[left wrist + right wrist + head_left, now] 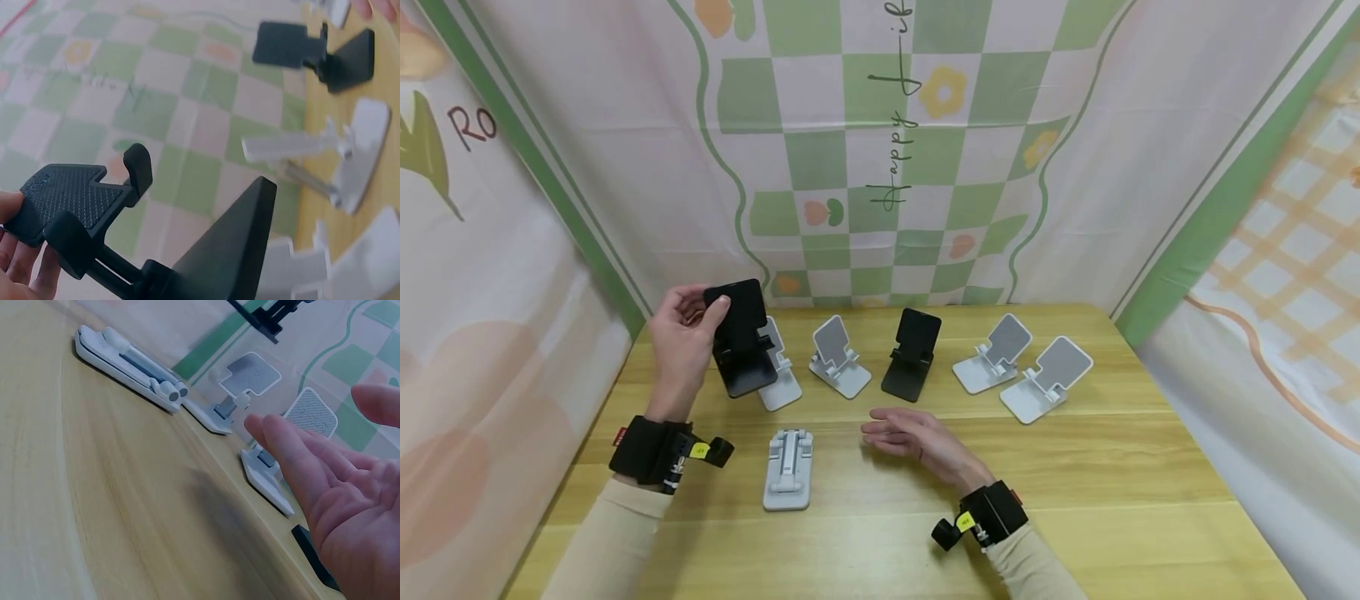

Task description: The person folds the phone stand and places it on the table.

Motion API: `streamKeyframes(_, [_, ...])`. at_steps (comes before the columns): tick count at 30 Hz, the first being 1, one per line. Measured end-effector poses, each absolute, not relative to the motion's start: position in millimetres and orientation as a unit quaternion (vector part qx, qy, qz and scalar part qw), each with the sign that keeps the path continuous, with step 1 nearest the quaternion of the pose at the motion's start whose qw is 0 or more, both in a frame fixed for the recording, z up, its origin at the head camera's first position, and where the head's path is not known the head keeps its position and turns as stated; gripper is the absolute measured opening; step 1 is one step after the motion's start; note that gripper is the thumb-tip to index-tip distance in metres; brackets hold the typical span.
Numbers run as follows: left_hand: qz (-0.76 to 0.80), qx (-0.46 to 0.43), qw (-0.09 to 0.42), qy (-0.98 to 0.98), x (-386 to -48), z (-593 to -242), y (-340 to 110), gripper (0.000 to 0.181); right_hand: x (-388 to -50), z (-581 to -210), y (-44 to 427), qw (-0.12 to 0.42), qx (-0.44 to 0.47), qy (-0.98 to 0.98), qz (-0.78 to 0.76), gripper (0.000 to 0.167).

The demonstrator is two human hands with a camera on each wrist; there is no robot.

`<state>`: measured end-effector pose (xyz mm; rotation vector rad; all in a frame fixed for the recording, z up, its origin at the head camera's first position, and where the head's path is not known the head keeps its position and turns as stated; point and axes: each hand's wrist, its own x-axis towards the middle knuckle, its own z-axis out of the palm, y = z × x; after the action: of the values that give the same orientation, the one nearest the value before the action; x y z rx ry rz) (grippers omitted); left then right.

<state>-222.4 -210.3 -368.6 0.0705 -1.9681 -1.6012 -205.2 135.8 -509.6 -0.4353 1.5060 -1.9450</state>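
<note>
The black stand (742, 340) is pinched by its upper plate in the left hand (681, 337), above the desk (880, 533). The folded white stand (787, 473), long axis front to back, is set between that hand and the relaxed, empty right hand (928, 443), nearer the latter.

Behind the wood-grain table (1112, 500) hangs a green-checked cloth (812, 158) lettered "Happy", then perhaps "Life". Orange plaid cloth (1288, 237) hangs at right.

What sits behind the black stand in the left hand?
In the head view, a white stand shows partly behind the held black stand; its left portion is covered and cannot be seen.
</note>
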Motion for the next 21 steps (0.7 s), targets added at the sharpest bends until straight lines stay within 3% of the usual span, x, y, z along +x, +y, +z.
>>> streamKeyframes(21, [-0.705,-0.091,0.185,-0.679,-195,-376,-113,0.024,-207,-510,114,0.31,-0.189,0.536,-0.762,0.051])
